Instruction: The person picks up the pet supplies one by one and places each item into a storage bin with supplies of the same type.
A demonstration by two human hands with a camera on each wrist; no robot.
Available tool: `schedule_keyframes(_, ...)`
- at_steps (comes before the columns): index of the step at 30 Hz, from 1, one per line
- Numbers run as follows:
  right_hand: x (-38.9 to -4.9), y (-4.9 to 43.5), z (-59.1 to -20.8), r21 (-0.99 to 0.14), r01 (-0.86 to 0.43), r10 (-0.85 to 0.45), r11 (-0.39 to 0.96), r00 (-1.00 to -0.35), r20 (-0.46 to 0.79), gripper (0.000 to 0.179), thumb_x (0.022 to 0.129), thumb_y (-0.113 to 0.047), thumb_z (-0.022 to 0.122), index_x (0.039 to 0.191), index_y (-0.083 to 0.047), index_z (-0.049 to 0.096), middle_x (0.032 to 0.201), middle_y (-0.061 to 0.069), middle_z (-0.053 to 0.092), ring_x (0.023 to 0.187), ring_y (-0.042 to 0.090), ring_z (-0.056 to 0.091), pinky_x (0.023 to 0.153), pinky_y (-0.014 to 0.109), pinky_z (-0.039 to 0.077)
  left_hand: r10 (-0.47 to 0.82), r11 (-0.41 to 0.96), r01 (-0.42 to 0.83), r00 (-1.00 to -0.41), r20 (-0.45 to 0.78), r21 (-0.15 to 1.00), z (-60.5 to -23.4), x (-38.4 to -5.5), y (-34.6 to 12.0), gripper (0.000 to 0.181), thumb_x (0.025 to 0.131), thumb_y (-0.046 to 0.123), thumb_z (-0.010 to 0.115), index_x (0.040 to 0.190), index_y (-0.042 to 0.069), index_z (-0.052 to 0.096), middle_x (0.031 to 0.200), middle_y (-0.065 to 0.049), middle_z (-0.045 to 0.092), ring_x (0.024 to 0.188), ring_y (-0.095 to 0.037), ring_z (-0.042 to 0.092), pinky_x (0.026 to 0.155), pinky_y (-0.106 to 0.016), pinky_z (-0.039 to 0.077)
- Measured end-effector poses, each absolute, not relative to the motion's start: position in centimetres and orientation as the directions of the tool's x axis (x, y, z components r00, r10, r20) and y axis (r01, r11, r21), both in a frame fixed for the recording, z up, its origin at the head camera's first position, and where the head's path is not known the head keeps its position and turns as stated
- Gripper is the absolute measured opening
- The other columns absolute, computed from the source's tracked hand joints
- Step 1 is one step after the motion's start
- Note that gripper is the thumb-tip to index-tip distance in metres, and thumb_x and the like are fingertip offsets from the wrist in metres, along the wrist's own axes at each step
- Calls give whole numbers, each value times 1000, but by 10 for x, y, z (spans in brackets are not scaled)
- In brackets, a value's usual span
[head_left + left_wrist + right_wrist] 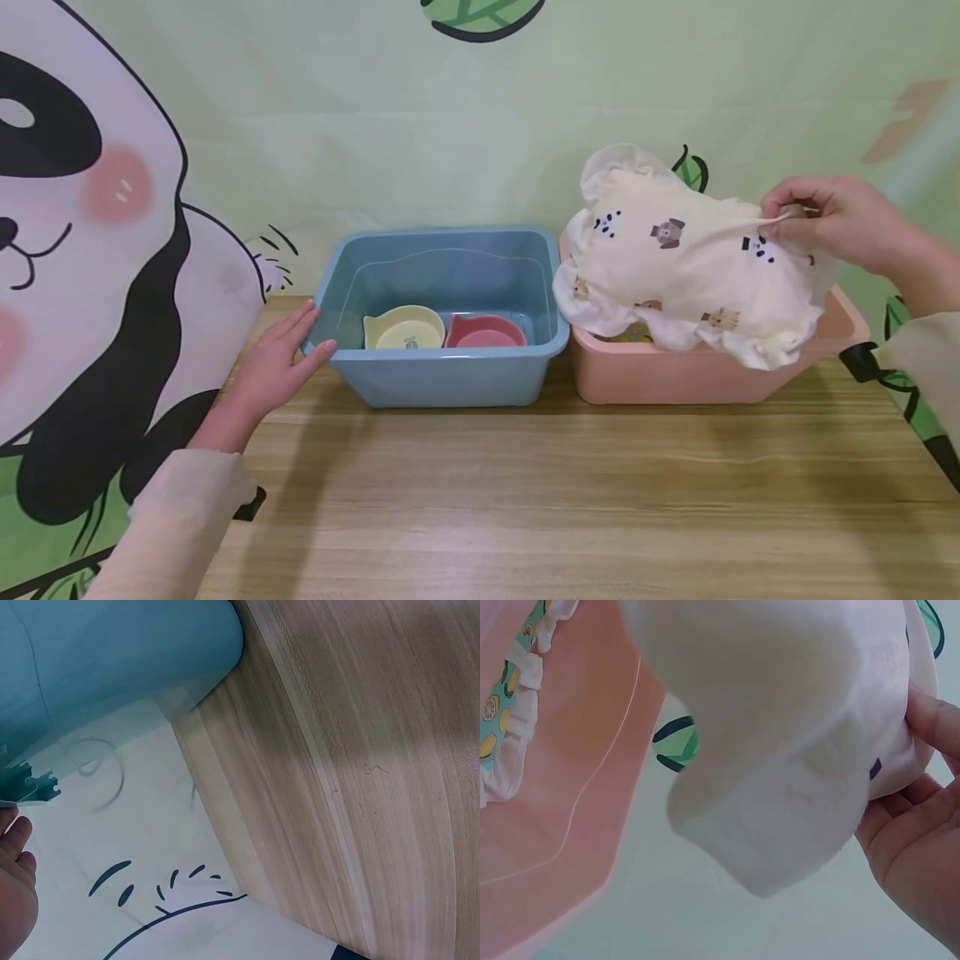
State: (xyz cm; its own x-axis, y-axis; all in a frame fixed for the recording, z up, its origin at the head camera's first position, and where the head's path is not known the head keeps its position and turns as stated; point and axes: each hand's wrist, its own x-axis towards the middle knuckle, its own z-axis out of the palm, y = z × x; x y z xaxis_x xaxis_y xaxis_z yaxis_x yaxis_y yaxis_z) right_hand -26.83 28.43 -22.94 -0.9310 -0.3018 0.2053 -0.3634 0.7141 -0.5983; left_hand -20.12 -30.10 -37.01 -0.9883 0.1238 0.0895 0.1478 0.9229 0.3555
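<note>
My right hand (832, 221) pinches the upper edge of a cream ruffled cloth piece (675, 250), printed with animal faces, that looks like a small pillow. It hangs over the pink tub (675, 379), covering much of its opening. In the right wrist view, the right hand (922, 847) grips the cloth piece (780, 772) beside the pink tub wall (577, 787). My left hand (273, 362) rests with straight fingers against the left rim of the blue tub (450, 379). In the left wrist view, part of the left hand (15, 892) shows by the tub's rim.
Inside the blue tub lie a pale yellow dish (408, 327) and a red-pink dish (486, 332). A lemon-print cloth with white ruffles (502, 712) lies in the pink tub. Both tubs stand on a wooden table (525, 500) before a panda-print backdrop (375, 125).
</note>
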Motion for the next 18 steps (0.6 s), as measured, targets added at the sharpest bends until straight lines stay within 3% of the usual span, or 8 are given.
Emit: schedule_keyframes(18,-273,291,-227,-552,-336,-266,763,-942,205,12,85,-7,56,81,-17,61,73,-19,52,61,3,43,47,19,37,125,921,148,-988,88,359,-370,-201,-298,73,87,55,38,141,10,20,147,-12,18,132,-39,19,98,-64,21)
